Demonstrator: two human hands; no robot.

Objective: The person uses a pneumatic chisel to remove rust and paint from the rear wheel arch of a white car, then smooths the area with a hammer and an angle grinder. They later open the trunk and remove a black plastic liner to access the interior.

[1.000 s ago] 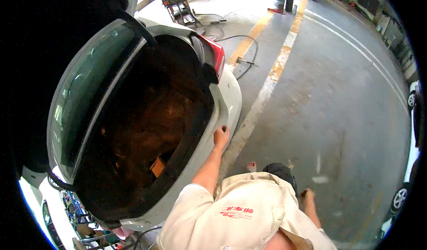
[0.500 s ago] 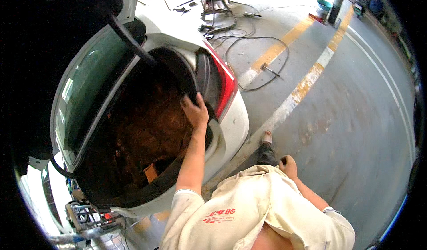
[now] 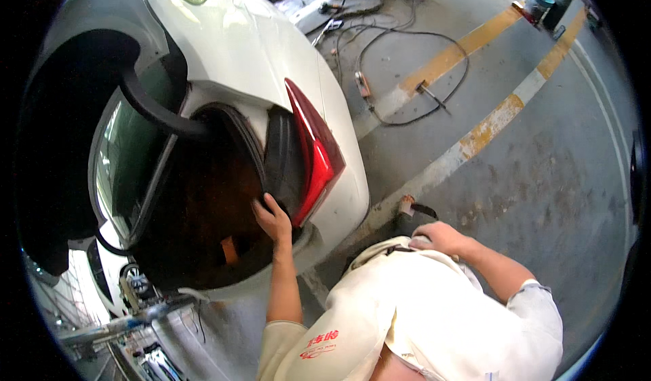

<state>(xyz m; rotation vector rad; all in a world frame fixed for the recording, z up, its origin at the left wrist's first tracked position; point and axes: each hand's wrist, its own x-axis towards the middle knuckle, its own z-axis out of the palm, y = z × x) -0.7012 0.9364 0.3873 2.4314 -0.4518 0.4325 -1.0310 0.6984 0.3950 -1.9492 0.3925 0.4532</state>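
Observation:
My left hand [image 3: 273,219] is closed on the black rubber weatherstrip [image 3: 252,137] at the edge of a white car's trunk opening, just beside the red tail light [image 3: 317,170]. The dark trunk [image 3: 196,198] holds a brown lining and a small orange-brown piece [image 3: 229,251]. Above the opening, the tailgate [image 3: 88,109] is raised, with a black curved arm [image 3: 159,113] running down from it. My right hand [image 3: 439,237] rests by my waist at the shirt hem, its fingers curled. What they hold, if anything, is hidden.
A long black cable [image 3: 380,31] loops over the grey floor, with a tool [image 3: 434,97] lying by it. A blue-green bucket [image 3: 539,0] stands by a post at the far right. Worn yellow and white lines cross the floor. Metal equipment [image 3: 146,299] stands at the lower left.
The view has shifted, bringing more of the car's side into sight. My left hand stays at the trunk edge, now lower beside the tail light. My right hand has come in against my waist.

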